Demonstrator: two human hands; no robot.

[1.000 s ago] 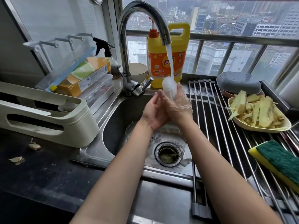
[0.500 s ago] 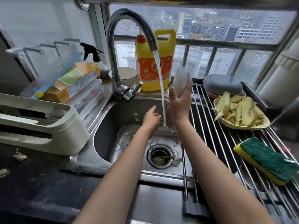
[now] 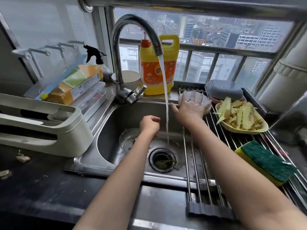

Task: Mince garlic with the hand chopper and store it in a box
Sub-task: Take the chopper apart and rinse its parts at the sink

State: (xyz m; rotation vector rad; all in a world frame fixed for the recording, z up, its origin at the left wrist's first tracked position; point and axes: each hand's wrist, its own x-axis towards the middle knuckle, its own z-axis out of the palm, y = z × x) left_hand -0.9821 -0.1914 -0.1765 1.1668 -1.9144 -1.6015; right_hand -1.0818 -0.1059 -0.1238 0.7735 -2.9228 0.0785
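starting at the left, a cream plastic rack [image 3: 49,127] sits on the dark counter [image 3: 41,183], with scraps of garlic skin [image 3: 23,158] near its front edge. behind it lies a stack of clear boxes [image 3: 93,97] topped by orange packets [image 3: 79,83], then a spray bottle [image 3: 99,63] and a white bowl [image 3: 127,78] at the far rim of the steel sink [image 3: 108,123]. the chrome tap [image 3: 121,55] arches over the basin and water [image 3: 165,97] runs down toward the drain [image 3: 163,161]; a yellow detergent jug [image 3: 157,67] stands on the sill behind it. a clear glass bowl [image 3: 127,138] lies on the sink floor, left of the drain.

the left hand [image 3: 149,124] hangs over the basin just left of the stream, fingers curled loosely, holding nothing. the right hand [image 3: 191,107] reaches to the far right of the stream with its fingers spread over a round translucent chopper part [image 3: 206,103] resting on the roll-up rack [image 3: 207,146] — whether it grips or only presses it i cannot tell. further right sit a grey lidded dish [image 3: 224,90], a cream plate of yellowish peelings [image 3: 240,117] and a green-and-yellow sponge [image 3: 265,161].
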